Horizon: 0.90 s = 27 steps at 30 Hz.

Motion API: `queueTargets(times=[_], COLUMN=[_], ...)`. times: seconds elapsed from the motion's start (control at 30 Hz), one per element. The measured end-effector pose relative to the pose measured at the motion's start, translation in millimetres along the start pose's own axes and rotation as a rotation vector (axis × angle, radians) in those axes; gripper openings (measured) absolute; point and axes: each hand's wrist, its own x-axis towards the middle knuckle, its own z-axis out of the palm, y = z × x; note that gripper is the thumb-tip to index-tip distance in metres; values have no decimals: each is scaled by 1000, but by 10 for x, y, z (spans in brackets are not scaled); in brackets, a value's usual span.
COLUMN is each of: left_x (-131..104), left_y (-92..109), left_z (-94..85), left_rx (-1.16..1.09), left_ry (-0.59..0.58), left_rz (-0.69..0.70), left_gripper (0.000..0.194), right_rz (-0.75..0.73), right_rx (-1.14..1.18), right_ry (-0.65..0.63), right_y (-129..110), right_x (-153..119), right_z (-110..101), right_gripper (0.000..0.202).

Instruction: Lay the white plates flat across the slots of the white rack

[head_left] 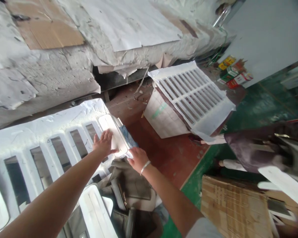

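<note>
Nearest the lens: two bare forearms, reaching up from 6 and 7 o'clock. Left hand (103, 144) flat, fingers spread, palm pressed on white tray piece (113, 135) at frame centre; not curled around anything. Right hand (138, 158), bracelet at wrist, at the tray piece's lower corner, fingers at its edge; cannot tell how firmly closed. Tray piece sitting at right end of a long white slotted panel (39, 145), running off toward 8 o'clock. Grey-brown moulded pieces (129, 188) piled just below the hands. At 2 o'clock, well apart, a second white slotted grid (193, 92) atop a white box (164, 119) on red floor (169, 152). Cardboard sheet (228, 205) at 4 o'clock. Paper-covered bench (64, 59) across 11 to 12 o'clock. Another person's dark sleeve (250, 148) at 3 o'clock.
</note>
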Motion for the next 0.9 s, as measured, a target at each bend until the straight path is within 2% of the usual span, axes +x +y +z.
queueTargets(times=[0.07,0.13,0.2,0.27,0.3,0.37,0.43,0.5,0.57,0.6,0.63,0.7,0.73,0.8,0.87,0.9], left_x=[-107,-306,-597,-950,-1132,-1462,-1701,-1834,-1886,-1894,-1898,-1903,-1907,-1912,-1903,-1891], left_y=[19,26,28,33,39,56,70,75,81,88,100,137,157,184,173,147], left_z=[30,121,250,389,458,589,697,741,677,598,489,210,59,-208,-359,-379], left_rx=[-71,-197,-393,-638,-758,-943,-967,-963,-1076,-1201,-1365,-1746,-1926,-2176,-2292,-2337], left_ry=[84,191,295,367,366,259,144,112,153,166,155,58,-1,-69,-42,-23], left_rz=[-4,0,-15,-43,-53,-88,-68,-40,-57,-87,-125,-169,-180,-182,-192,-217], left_gripper=[90,78,65,56,54,53,49,46,51,56,61,64,61,53,48,48], right_rz=[-6,30,120,171,173,162,186,222,234,231,228,222,220,188,143,141], right_rx=[31,-2,-34,-16,-1,12,18,107,347,524,711,985,1026,956,807,717], right_ry=[-95,-144,-193,-283,-323,-336,-233,-83,6,7,-15,-68,-70,-30,3,6], right_y=[-23,-41,-79,-148,-189,-258,-277,-240,-193,-184,-191,-269,-337,-512,-700,-787], right_x=[-272,-481,-594,-637,-653,-710,-823,-956,-1044,-1051,-1030,-903,-807,-579,-339,-224], right_z=[-17,1,4,-65,-137,-357,-640,-916,-1113,-1162,-1171,-1068,-964,-693,-409,-285], right_gripper=[38,51,59,47,37,23,18,20,26,30,34,38,38,36,34,35])
